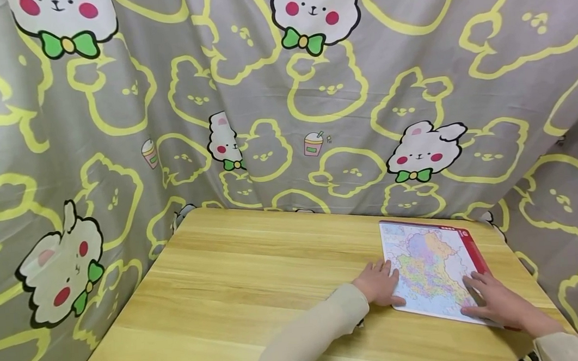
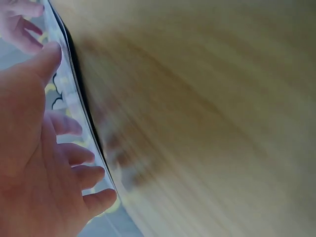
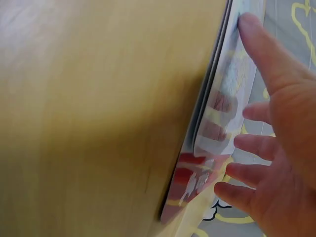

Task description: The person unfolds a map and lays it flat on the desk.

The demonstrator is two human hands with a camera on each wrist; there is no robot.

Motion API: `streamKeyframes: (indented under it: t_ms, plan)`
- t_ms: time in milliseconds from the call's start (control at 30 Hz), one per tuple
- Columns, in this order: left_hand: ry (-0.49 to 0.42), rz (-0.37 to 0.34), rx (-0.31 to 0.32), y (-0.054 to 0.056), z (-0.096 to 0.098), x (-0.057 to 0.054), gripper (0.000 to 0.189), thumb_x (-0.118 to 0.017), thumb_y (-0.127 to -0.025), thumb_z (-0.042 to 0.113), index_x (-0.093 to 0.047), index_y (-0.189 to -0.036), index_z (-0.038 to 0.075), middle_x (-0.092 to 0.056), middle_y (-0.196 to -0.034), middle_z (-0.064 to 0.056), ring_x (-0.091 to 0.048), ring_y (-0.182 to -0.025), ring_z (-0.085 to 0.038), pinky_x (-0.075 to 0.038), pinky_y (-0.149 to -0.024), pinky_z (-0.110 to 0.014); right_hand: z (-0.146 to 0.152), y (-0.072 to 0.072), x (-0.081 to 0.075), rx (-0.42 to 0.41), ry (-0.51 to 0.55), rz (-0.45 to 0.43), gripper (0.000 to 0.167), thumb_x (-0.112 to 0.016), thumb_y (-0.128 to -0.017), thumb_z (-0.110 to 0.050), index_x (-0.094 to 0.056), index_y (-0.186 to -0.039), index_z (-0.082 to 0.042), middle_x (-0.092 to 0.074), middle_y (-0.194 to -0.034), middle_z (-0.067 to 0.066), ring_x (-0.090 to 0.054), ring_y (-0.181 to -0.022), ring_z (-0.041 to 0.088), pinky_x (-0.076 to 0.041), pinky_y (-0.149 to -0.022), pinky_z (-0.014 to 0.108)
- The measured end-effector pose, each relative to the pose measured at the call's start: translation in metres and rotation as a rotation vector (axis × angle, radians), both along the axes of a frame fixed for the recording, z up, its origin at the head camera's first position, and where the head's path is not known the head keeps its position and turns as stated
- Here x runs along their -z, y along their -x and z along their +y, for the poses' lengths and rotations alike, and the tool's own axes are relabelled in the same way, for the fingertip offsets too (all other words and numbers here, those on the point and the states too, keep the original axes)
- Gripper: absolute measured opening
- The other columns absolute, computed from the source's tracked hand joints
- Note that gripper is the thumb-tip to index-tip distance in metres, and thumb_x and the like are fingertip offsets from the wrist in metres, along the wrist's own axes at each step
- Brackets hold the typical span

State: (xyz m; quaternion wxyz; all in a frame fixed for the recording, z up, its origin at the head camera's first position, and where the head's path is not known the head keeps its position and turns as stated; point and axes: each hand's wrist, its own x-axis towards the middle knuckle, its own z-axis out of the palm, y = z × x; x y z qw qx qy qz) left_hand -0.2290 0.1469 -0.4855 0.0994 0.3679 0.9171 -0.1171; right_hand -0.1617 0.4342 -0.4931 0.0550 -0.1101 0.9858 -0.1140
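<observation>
The map board (image 1: 428, 266) lies flat at the lower right of the head frame, its printed side up. Its red strip (image 1: 478, 255) runs along the right edge, slanting from the upper middle of the board toward the frame's lower right corner, while the near edge tilts gently downward to the right. Which side is the longer one cannot be told, as the board is seen at a slant. In the right wrist view its edge looks layered, with the red part reaching past the white at lower left. The left hand (image 1: 380, 285) is open over the board's lower left corner, fingers spread; the right hand (image 1: 496, 300) is likewise open over its lower right, fingers loosely extended. How firmly either touches cannot be seen. Pale sleeves (image 1: 311, 329) cover both forearms at the bottom of the frame. Beneath is a light yellow wood-grain table (image 1: 235, 281), filling the lower middle. Grey curtain (image 1: 259, 78) hangs behind it and down both sides, printed with yellow outlines, white rabbits (image 1: 426, 150) wearing green bows, and small pink cups (image 1: 313, 145).
</observation>
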Motion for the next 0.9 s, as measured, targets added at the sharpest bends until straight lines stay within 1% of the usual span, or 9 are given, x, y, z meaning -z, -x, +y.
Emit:
streamKeyframes:
  t_ms: [100, 233, 333, 567, 900]
  plan:
    - [0.008, -0.007, 0.001, -0.002, 0.004, 0.001, 0.077, -0.032, -0.086, 0.073, -0.021, -0.151, 0.032, -0.015, -0.156, 0.007, -0.014, -0.141, -0.011, -0.019, -0.111, -0.031, 0.003, -0.003, 0.000, -0.014, 0.002, -0.012, 0.090, -0.075, -0.072, -0.052, -0.049, -0.125, 0.015, -0.038, -0.127, 0.044, -0.037, -0.114, 0.061, -0.032, -0.087, 0.069]
    - [0.017, -0.026, -0.007, -0.002, 0.007, 0.001, 0.077, -0.032, -0.086, 0.074, -0.020, -0.150, 0.033, -0.014, -0.156, 0.007, -0.014, -0.141, -0.010, -0.019, -0.111, -0.031, 0.004, -0.007, 0.000, -0.044, 0.028, 0.014, 0.088, -0.078, -0.070, -0.048, -0.050, -0.124, 0.016, -0.040, -0.125, 0.044, -0.039, -0.112, 0.061, -0.035, -0.086, 0.068]
    - [0.026, -0.034, -0.013, -0.003, 0.009, 0.002, 0.080, -0.033, -0.084, 0.076, -0.020, -0.151, 0.033, -0.014, -0.156, 0.007, -0.013, -0.141, -0.010, -0.019, -0.111, -0.030, 0.005, -0.010, 0.000, -0.054, 0.051, 0.008, 0.088, -0.080, -0.069, -0.046, -0.050, -0.124, 0.015, -0.039, -0.124, 0.045, -0.040, -0.111, 0.062, -0.036, -0.085, 0.068]
    - [0.063, -0.009, -0.009, -0.005, 0.008, 0.001, 0.091, -0.034, -0.077, 0.083, -0.019, -0.151, 0.032, -0.015, -0.156, 0.006, -0.012, -0.142, -0.010, -0.019, -0.111, -0.029, 0.004, -0.011, 0.001, -0.027, 0.062, -0.050, 0.090, -0.080, -0.068, -0.047, -0.049, -0.126, 0.014, -0.036, -0.127, 0.045, -0.039, -0.112, 0.062, -0.036, -0.084, 0.068]
    - [0.063, -0.018, -0.005, -0.005, 0.005, -0.002, 0.094, -0.036, -0.076, 0.083, -0.020, -0.151, 0.030, -0.016, -0.156, 0.004, -0.014, -0.142, -0.011, -0.018, -0.111, -0.029, 0.001, -0.012, 0.002, -0.028, 0.056, -0.060, 0.085, -0.078, -0.070, -0.047, -0.051, -0.126, 0.012, -0.039, -0.127, 0.042, -0.042, -0.112, 0.060, -0.037, -0.085, 0.067]
